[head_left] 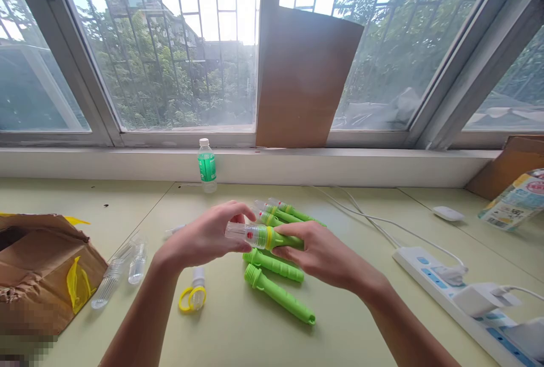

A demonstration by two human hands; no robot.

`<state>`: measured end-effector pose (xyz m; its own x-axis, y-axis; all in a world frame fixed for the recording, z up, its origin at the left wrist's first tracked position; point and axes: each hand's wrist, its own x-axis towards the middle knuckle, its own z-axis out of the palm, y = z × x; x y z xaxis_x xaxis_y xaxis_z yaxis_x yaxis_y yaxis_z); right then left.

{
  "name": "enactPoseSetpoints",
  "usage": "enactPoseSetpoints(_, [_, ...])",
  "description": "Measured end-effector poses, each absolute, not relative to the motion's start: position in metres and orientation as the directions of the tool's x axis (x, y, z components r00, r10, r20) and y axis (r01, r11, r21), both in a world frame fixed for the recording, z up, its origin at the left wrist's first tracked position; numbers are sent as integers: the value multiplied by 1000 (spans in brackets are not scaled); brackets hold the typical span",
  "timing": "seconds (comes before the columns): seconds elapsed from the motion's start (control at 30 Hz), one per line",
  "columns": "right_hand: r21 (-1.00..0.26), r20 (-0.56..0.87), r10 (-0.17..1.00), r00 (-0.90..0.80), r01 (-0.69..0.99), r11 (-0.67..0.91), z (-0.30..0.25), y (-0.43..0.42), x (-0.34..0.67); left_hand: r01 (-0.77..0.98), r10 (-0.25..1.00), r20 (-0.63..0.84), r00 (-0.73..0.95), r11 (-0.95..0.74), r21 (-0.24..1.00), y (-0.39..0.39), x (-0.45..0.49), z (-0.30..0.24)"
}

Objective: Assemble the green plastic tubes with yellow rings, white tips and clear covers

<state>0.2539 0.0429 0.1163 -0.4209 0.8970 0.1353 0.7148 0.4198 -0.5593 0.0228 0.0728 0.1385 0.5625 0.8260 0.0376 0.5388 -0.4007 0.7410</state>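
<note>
My right hand (312,251) is closed around the green handle of what looks like a light stick (268,238). This stick has a yellow ring, a red mark and a clear ribbed top, and lies level above the table. Round the clear top curl the fingers and thumb of my left hand (204,237). Behind my hands rest several similar sticks (293,214) with clear tops. Two bare green handles (280,296) with threaded ends lie nearer me. Left of them are yellow rings (186,300) and a clear piece (198,282).
Clear tubes (113,282) lie beside an opened cardboard box (46,265) at left. A bottle with a green label (207,166) stands by the window ledge. At right are a power strip (442,293) with cables, a white case (448,214) and a printed package (512,200).
</note>
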Motion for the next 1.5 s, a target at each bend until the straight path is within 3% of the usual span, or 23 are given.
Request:
enactPoseSetpoints(0.13, [-576,118,906,-407,715,396,116,40,254,580,826,-20,563,-377,722,77,20,132])
enactPoseSetpoints(0.33, [-476,190,897,-399,761,440,116,36,255,619,800,-156,580,-308,723,81,16,128])
enactPoseSetpoints(0.5, [-402,243,885,-396,789,464,121,36,254,631,845,-5,535,-396,667,82,20,129])
enactPoseSetpoints(0.6, [-428,232,883,-408,772,470,121,36,255,645,855,73,514,-441,624,82,22,127])
enactPoseSetpoints(0.93, [-418,289,877,-385,773,477,125,36,260,602,801,86,592,-511,613,77,20,129])
enactPoseSetpoints(1.1, [-464,204,893,-402,763,450,125,36,262,600,808,162,566,-539,592,77,26,130])
enactPoseSetpoints(1.37, [-367,284,881,-378,806,464,125,34,263,712,861,138,490,-486,507,80,28,125])
enactPoseSetpoints(1.5, [-368,202,900,-387,822,436,126,34,263,715,843,172,510,-526,461,82,32,126])
